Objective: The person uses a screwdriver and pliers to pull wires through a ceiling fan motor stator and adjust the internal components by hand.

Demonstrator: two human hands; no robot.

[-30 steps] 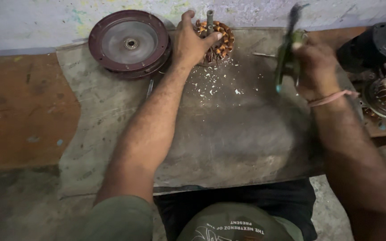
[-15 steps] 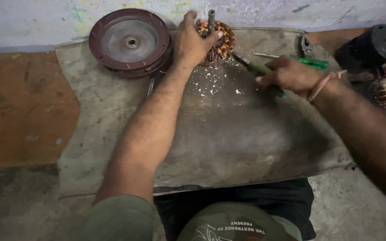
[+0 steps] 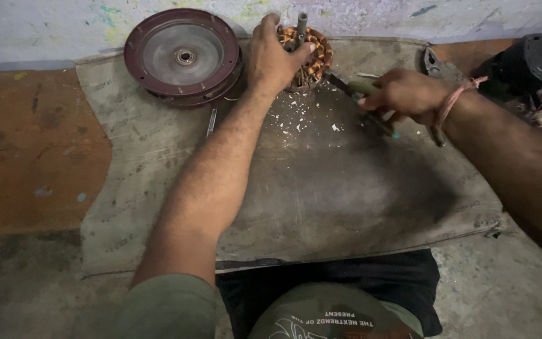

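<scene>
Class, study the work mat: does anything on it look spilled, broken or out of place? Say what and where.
Small white chips lie scattered on the grey mat, just below the copper-wound stator that the left hand steadies. They look like broken-off debris. The right hand holds a green-handled tool against the stator.

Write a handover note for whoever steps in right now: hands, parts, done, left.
Left hand: gripping the copper-wound stator at the mat's far edge.
Right hand: holding a green-handled tool, tip at the stator's side.
Maroon motor cover lies left of the stator, on the grey mat.
Done: white chips lie scattered before the stator.
Left: windings remain in the stator.
</scene>
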